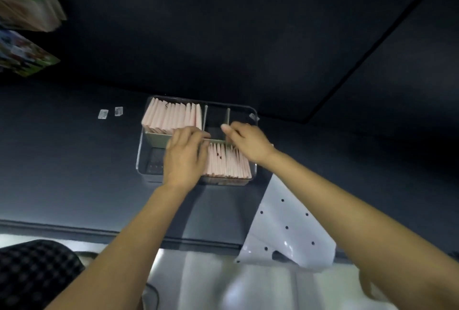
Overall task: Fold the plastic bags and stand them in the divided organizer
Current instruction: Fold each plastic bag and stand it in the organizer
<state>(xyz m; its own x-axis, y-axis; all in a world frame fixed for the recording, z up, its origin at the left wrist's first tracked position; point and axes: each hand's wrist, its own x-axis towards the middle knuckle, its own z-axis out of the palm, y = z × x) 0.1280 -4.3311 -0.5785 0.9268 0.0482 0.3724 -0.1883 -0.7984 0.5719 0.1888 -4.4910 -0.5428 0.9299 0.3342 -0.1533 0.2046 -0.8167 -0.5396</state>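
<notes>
— Where are the pink bags (173, 117)?
— Folded, standing in rows in the clear organizer (139, 155) near the counter's back edge.
— And the white bag (285, 225)?
— Flat, hanging over the front edge.

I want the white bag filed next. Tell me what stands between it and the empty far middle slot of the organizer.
The white bag lies flat on the table, near right of the organizer. Both hands, left hand and right hand, and the near row of pink folded bags lie between it and the far middle slot.
</notes>
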